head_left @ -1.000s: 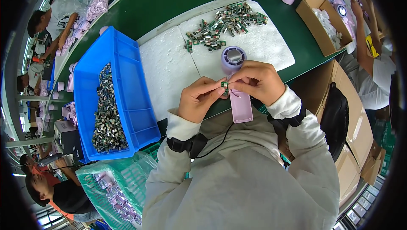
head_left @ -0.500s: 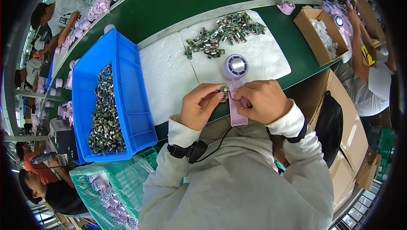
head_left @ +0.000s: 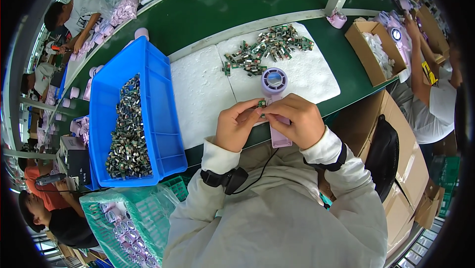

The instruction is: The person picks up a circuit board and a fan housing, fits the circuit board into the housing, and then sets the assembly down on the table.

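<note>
A small green circuit board (head_left: 261, 104) is pinched between the thumb and fingertips of my left hand (head_left: 236, 125). My right hand (head_left: 296, 120) is closed, its thumb and forefinger meeting at the board's lower edge. Whatever its fingertips grip is too small to make out. Beneath the right hand lies a light purple handheld fan housing (head_left: 281, 138), its handle end pointing toward me. Its round fan head (head_left: 274, 80) rests on the white foam sheet (head_left: 195, 90). Part of the handle is hidden by my fingers.
Loose circuit boards (head_left: 272, 45) lie heaped on the foam. To the left stands a blue bin (head_left: 161, 114) full of boards, above a green crate (head_left: 91, 208) of purple parts. An open carton (head_left: 363, 50) sits at the right. Co-workers sit on both sides.
My right hand has moved left from the fan handle to the circuit board, and its fingertips now meet my left ones. The view has shifted slightly.
</note>
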Demonstrator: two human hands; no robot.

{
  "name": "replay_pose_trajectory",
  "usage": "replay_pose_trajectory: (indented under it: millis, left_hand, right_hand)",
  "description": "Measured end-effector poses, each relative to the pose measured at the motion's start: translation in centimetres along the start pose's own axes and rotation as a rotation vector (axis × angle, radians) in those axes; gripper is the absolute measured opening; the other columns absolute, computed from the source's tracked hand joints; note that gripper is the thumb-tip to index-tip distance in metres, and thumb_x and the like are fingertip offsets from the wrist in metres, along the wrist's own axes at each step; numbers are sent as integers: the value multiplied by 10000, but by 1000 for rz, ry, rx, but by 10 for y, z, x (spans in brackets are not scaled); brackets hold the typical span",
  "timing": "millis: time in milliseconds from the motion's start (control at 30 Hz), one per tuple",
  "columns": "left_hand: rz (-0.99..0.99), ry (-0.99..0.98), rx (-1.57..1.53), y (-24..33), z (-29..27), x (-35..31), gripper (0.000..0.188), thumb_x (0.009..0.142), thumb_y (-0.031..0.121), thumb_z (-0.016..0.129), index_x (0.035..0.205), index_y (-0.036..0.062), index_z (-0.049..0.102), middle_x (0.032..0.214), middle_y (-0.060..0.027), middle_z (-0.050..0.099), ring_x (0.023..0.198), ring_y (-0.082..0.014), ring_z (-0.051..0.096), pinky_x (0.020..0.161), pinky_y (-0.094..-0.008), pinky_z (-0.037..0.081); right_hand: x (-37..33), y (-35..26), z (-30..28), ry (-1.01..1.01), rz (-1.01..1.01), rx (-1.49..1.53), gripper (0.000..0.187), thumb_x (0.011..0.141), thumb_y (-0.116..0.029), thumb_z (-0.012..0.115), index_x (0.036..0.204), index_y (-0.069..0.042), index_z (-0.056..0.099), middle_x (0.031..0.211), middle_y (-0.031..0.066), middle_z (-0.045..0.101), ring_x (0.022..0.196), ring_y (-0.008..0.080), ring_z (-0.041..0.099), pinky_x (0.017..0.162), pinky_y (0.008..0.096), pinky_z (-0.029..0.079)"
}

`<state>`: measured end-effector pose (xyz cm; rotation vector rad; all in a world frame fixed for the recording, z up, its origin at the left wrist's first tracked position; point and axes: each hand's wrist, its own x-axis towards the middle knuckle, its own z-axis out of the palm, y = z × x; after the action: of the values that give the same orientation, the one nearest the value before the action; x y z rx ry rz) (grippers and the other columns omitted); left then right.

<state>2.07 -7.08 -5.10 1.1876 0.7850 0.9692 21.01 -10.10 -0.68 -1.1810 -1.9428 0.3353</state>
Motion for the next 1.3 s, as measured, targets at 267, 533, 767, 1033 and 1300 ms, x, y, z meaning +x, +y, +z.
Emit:
replay_pose_trajectory:
  millis: [267, 533, 767, 1033, 1300]
  left_hand:
    - [89, 98, 108, -6, 7, -2, 270, 966, 18, 629, 1229, -37, 644, 1078, -123, 696, 956, -169, 687, 817, -281, 571]
    - [273, 163, 450, -5, 12, -8, 273, 941, 31, 657, 1207, 68, 705, 973, -108, 693, 822, -151, 672, 697, -252, 509]
    - [327, 151, 490, -8, 10, -9, 289, 933, 34, 660, 1213, 87, 710, 947, -112, 685, 788, -180, 665, 676, -272, 506]
    - [406, 155, 669, -2, 18, -16, 349, 910, -20, 661, 1241, 86, 693, 954, -110, 648, 812, -205, 673, 694, -293, 526]
    - [533, 294, 758, -10, 30, -24, 409, 889, -80, 646, 1276, 51, 662, 1030, -122, 613, 864, -234, 683, 738, -310, 555]
  right_hand:
    - [-2, 6, 4, 90, 62, 7, 267, 798, -8, 744, 1061, -55, 738, 870, 78, 726, 686, 202, 624, 645, 293, 526]
    - [1, 6, -4, 38, 192, 126, 296, 829, -2, 739, 1113, -26, 658, 886, 70, 735, 655, 151, 601, 603, 271, 486]
    - [3, 13, -13, -36, 105, 115, 287, 820, 9, 742, 1089, -25, 648, 877, 62, 728, 637, 147, 578, 591, 268, 461]
    - [3, 18, -14, -35, -21, 77, 264, 813, 18, 744, 1065, -20, 674, 872, 55, 710, 633, 147, 555, 591, 265, 463]
    - [-5, -2, 4, 73, 348, 322, 287, 803, 47, 752, 1082, 7, 697, 816, 35, 726, 601, 58, 489, 562, 220, 425]
